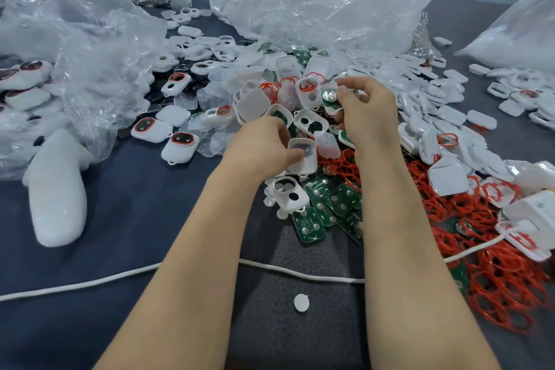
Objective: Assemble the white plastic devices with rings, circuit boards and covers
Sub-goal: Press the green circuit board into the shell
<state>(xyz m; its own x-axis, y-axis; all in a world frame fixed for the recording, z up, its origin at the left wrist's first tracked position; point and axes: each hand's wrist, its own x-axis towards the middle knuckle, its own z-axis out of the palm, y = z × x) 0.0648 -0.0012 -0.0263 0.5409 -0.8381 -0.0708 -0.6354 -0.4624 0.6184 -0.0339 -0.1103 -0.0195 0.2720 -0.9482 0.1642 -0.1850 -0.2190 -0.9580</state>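
The left hand (261,144) grips a white shell (304,159) with its thumb on the face, above the loose boards (327,204) on the table (120,219). The right hand (369,114) is just beyond it, pinching a small board (329,98) in its fingertips. Red rings (495,279) are heaped to the right.

A single wide-angle view is taken from the head, turned forward and down; left hand (264,144) and right hand (366,111) are seen close, the table (126,219) under them.
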